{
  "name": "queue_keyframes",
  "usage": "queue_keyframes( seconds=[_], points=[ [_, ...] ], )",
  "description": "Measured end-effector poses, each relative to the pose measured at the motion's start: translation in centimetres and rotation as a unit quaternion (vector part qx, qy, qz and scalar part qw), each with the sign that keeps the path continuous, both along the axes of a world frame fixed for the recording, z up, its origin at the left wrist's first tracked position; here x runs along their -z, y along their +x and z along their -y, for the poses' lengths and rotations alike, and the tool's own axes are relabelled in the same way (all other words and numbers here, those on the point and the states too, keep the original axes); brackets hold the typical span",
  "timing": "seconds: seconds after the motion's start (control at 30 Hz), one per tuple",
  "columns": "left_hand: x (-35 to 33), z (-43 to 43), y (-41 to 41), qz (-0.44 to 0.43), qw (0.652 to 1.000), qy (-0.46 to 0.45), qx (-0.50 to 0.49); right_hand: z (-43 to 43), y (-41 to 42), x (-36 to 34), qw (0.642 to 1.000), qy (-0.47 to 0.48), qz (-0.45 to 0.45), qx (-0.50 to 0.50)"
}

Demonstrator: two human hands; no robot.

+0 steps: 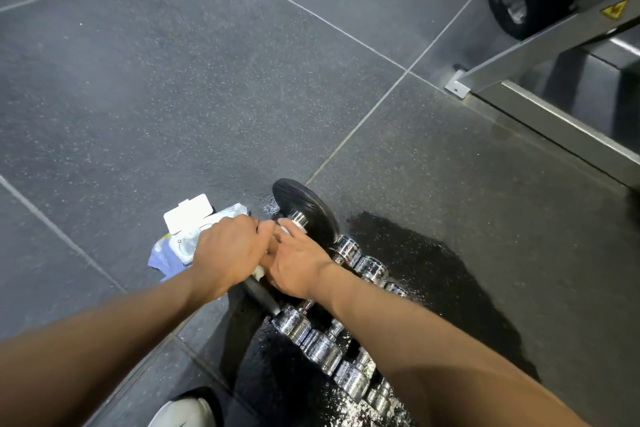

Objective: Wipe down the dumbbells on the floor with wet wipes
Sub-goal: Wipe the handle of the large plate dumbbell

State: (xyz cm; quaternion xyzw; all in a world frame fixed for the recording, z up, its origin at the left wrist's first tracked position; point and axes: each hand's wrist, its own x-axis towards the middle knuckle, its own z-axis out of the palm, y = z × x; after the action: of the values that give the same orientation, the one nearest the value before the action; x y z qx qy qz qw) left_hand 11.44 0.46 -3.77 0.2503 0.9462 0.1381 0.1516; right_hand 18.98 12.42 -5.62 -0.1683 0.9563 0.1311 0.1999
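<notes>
Dark rubber floor (138,97), wet patch by the steel rack (554,121) at far right. A row of chrome dumbbells (322,347) runs from my feet away to the right. At its far end lies the black-plated dumbbell (308,211), long axis pointing away from me and slightly right. My left hand (228,253) is fisted round its handle. My right hand (298,270) lies on the handle; I cannot tell if it curls. The wipes pack (183,232) sits just left, lid open. A white wipe (258,273) shows under my left hand.

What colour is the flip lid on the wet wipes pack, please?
The flip lid is white, clearest in the head view.
</notes>
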Motion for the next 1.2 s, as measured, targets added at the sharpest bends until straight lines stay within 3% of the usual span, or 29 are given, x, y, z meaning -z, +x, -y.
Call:
queue_keyframes(
  seconds=[0.2, 0.33, 0.5, 0.6, 0.73, 0.87, 0.97, 1.0, 1.03, 1.1, 1.17, 1.2],
  points=[
    [-0.6, 0.2, 0.2, -0.014, 1.0, -0.004, 0.011, -1.7, -0.5, 3.2, 0.989, -0.05, -0.119, 0.067],
    [-0.7, 0.2, 0.4, -0.017, 1.0, 0.005, 0.006, -0.1, 0.4, 3.8, 0.984, -0.051, -0.127, 0.116],
    [-0.4, 0.0, 0.6, -0.031, 0.999, 0.017, 0.011, 0.7, 1.8, 4.0, 0.984, -0.124, -0.118, 0.044],
    [0.0, 0.1, 0.5, 0.002, 0.999, 0.026, -0.024, 0.5, 2.5, 4.0, 0.965, -0.225, -0.129, 0.042],
    [0.4, 0.0, 0.3, 0.005, 0.999, 0.023, -0.04, 0.3, 4.7, 4.3, 0.92, -0.357, -0.117, 0.112],
    [0.9, 0.2, 0.1, -0.013, 0.999, 0.04, -0.012, 0.7, 7.3, 5.8, 0.923, -0.314, -0.161, 0.155],
    [1.0, 0.5, -0.1, -0.024, 1.0, 0.008, 0.012, 1.0, 8.1, 6.3, 0.907, -0.292, -0.156, 0.26],
    [1.0, 0.4, -0.2, -0.023, 1.0, 0.002, 0.007, 0.8, 8.0, 5.8, 0.875, -0.324, -0.151, 0.326],
    [1.0, 0.3, -0.2, -0.016, 1.0, 0.007, -0.003, 0.6, 7.7, 4.8, 0.819, -0.376, -0.131, 0.414],
    [0.6, 0.3, 0.0, -0.025, 1.0, 0.0, 0.016, 0.3, 6.3, 3.7, 0.665, -0.489, -0.096, 0.556],
    [0.2, 0.6, -0.1, -0.036, 0.998, -0.003, 0.05, 0.4, 4.3, 2.9, 0.534, -0.577, -0.093, 0.611],
    [0.0, 0.7, -0.2, -0.039, 0.997, 0.002, 0.065, 0.5, 3.4, 2.9, 0.495, -0.599, -0.094, 0.622]
  ],
)
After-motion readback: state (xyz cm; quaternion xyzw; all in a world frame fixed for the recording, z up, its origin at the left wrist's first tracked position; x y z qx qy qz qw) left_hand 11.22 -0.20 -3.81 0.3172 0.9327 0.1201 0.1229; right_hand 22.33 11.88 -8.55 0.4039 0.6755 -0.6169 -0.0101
